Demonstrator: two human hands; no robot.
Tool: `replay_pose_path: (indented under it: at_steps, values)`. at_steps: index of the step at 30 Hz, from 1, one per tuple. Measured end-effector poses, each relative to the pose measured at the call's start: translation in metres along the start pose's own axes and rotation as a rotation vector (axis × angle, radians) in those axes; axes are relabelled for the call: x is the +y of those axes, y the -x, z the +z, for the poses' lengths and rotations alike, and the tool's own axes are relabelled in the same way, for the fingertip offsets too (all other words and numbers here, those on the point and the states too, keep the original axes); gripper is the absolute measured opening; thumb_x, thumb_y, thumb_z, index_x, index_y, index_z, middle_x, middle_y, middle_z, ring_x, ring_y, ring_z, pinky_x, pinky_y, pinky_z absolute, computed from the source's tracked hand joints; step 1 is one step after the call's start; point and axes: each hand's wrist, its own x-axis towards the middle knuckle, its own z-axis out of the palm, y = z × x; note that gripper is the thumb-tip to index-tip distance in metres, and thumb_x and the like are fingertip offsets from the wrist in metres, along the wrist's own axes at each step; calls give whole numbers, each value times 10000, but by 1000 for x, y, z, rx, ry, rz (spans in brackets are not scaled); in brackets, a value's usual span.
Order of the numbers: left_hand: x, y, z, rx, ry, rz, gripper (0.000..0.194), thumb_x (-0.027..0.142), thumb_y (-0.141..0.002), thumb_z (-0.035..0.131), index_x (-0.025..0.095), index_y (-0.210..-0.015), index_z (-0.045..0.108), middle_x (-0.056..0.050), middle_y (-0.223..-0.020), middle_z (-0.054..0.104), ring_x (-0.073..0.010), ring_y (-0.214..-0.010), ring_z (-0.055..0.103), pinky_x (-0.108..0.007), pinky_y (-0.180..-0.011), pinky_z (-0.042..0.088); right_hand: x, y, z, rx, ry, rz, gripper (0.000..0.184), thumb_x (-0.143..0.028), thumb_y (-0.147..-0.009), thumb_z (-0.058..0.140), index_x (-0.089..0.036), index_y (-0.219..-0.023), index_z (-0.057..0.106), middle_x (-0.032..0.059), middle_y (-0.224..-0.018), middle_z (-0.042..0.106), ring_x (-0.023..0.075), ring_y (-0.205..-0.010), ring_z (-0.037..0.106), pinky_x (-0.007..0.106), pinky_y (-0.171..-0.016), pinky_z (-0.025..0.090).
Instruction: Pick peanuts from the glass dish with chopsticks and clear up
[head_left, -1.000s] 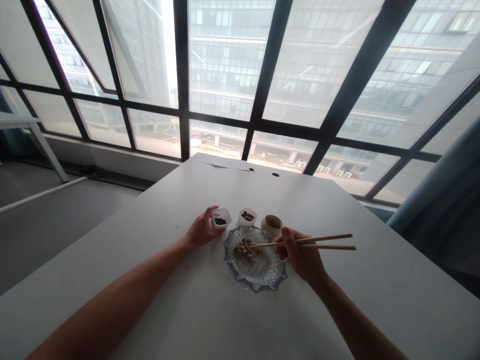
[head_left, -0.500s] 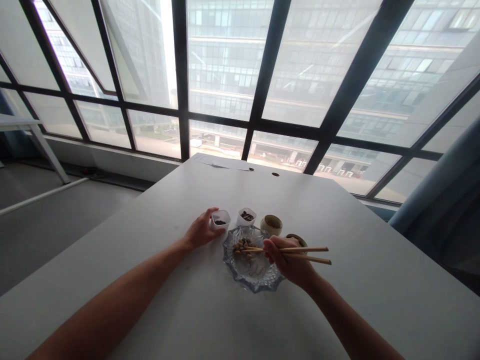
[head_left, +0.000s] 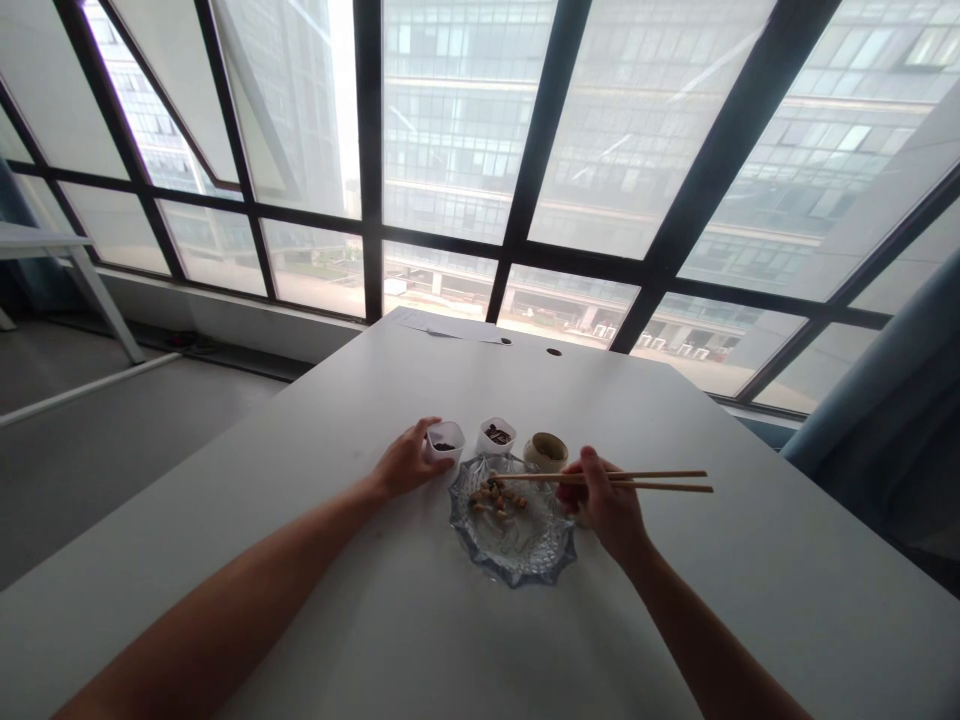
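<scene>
My left hand (head_left: 409,460) grips a small white cup (head_left: 445,436) from its left side; dark bits lie inside it. In my right hand (head_left: 606,498) is a pair of wooden chopsticks (head_left: 660,480), their tips pointing left over the glass bowl (head_left: 517,572). This clear, scallop-edged bowl holds several tan nut-like pieces (head_left: 502,498) with some dark bits among them, near the chopstick tips. Whether the tips pinch a piece is too small to tell. Behind the bowl are a second white cup (head_left: 496,434) with dark seeds and a beige round cup (head_left: 546,448).
Everything stands on a white table (head_left: 360,600). Papers (head_left: 457,328) and two dark round holes lie at its far edge, in front of tall windows. A blue curtain (head_left: 885,370) hangs at right, and another white table (head_left: 45,240) stands at far left.
My right hand has moved right and turned, with the chopsticks now flatter and their tips at the bowl's back part. The pieces in the bowl are more in view. My left hand stays on the cup.
</scene>
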Motion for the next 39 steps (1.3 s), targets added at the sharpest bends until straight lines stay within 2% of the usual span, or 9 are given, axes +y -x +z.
replay_pose_path:
  at_steps: [3,7,12,19,22,26,29,34,39]
  values:
    - [-1,0,1,1,-15,2,691,433,-704,753,206,-1303,496,-113,-1087,689,-263,-932,670,-402,-858,524,4,-9,-7,111,-163,54,525,-705,-739,676,-194,-662,585,32,-482,599,166,-387,560,244,-316,450]
    - [-1,-1,1,0,-22,2,684,439,-706,749,207,-1299,499,-111,-1069,694,-266,-923,673,-398,-843,528,6,-12,-12,120,-253,66,479,-648,-748,704,-193,-676,572,22,-497,588,168,-421,586,232,-307,457]
    - [2,0,-1,-16,-37,-14,668,432,-719,733,198,-1298,494,-97,-1020,701,-263,-918,680,-387,-830,535,4,-11,-13,111,-257,79,485,-651,-759,696,-188,-682,573,29,-508,595,167,-425,587,237,-316,472]
    - [5,0,-4,-32,-39,-11,680,446,-726,728,190,-1308,487,-137,-1139,684,-288,-975,677,-419,-862,533,-5,-3,-9,176,-200,29,507,-678,-756,671,-188,-658,584,32,-489,585,168,-418,573,239,-324,446]
    - [4,5,-6,-33,-37,-28,741,476,-715,732,182,-1343,472,-157,-1176,671,-312,-998,674,-450,-884,526,-9,10,-9,153,81,-231,486,-633,-883,556,-192,-691,630,44,-536,625,165,-420,575,266,-387,478]
    - [3,14,-8,-29,-33,-40,771,519,-731,711,210,-1382,437,-152,-1256,638,-324,-1079,644,-471,-933,503,-12,22,-13,-161,461,-812,347,-429,-951,546,-197,-733,686,52,-654,675,159,-541,625,272,-532,514]
    - [4,17,-10,-42,-41,-63,771,526,-747,694,206,-1392,418,-153,-1275,625,-327,-1112,627,-480,-959,488,-8,25,-15,-208,484,-974,275,-292,-977,500,-183,-793,673,49,-672,663,144,-563,616,256,-533,494]
    - [4,18,-13,-38,-14,-64,766,541,-756,683,179,-1381,426,-163,-1288,611,-318,-1127,616,-476,-967,488,3,25,-22,-37,348,-665,367,-428,-989,500,-191,-748,643,29,-593,630,137,-469,575,240,-449,472]
    - [18,7,-20,83,-62,95,698,591,-810,617,179,-1352,462,-169,-1311,585,-318,-1209,550,-500,-1029,433,-7,7,-31,225,0,-251,562,-700,-866,532,-175,-685,615,40,-505,624,151,-365,552,250,-361,448]
